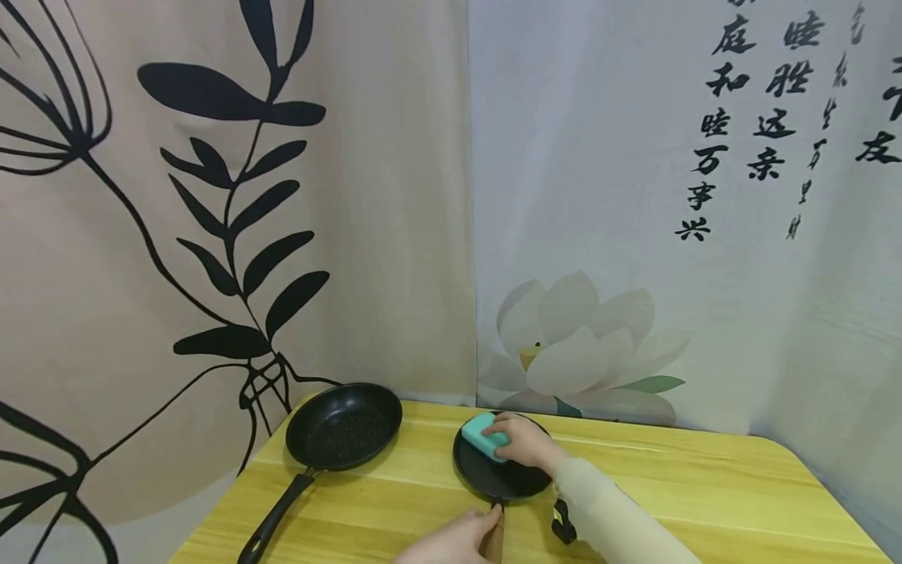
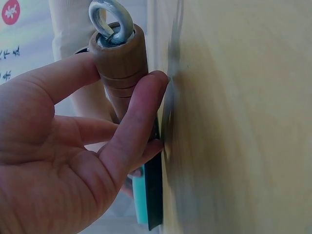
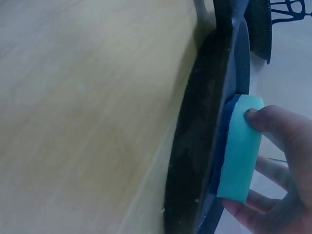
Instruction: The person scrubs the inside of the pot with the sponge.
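A small black frying pan rests on the table, its wooden handle toward me with a metal ring at the end. My left hand grips that handle between thumb and fingers. Inside the pan lies a turquoise sponge with a dark blue scrubbing layer facing the pan. My right hand holds the sponge from above, thumb and fingers around its edges, as the right wrist view shows the hand gripping the turquoise sponge.
A larger black frying pan stands on the left of the yellow wooden table, its black handle pointing to the near left. Close by the right sleeve is a small black object. Printed curtains hang behind the table.
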`<state>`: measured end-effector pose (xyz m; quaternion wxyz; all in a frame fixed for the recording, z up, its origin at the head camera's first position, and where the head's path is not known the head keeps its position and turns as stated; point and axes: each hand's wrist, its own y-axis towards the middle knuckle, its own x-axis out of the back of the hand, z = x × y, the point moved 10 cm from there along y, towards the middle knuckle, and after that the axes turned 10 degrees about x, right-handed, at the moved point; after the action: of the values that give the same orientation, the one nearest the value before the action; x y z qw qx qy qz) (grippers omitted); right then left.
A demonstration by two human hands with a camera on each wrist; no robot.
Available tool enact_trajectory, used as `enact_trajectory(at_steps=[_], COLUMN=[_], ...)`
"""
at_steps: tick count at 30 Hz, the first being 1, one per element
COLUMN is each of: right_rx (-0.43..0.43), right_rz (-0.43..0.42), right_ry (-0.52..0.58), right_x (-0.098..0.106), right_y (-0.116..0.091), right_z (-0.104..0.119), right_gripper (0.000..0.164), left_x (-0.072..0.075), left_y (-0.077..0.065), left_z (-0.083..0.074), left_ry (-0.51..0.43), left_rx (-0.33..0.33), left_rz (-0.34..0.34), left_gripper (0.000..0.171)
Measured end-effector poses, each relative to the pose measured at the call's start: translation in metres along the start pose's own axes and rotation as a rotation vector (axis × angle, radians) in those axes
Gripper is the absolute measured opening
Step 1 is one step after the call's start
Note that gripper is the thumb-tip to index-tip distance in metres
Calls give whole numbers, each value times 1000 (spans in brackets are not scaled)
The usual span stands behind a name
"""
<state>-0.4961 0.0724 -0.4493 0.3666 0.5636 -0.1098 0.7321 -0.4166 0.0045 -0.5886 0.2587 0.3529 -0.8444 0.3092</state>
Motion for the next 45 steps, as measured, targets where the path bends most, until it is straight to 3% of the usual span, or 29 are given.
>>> enact_trajectory(at_steps=[14, 45], right_rx=[-38, -91], right_rz=[1, -41], right_ry=[24, -17], right_x=[3, 24], right_y=[-4, -41], right_z=[-13, -31], right_gripper=[35, 34], left_x=[-1, -1], left_y=[0, 3], left_z=[-1, -1], left_ry=[-7, 33], left_rx=[-13, -3], left_rz=[5, -8], left_gripper=[89, 93])
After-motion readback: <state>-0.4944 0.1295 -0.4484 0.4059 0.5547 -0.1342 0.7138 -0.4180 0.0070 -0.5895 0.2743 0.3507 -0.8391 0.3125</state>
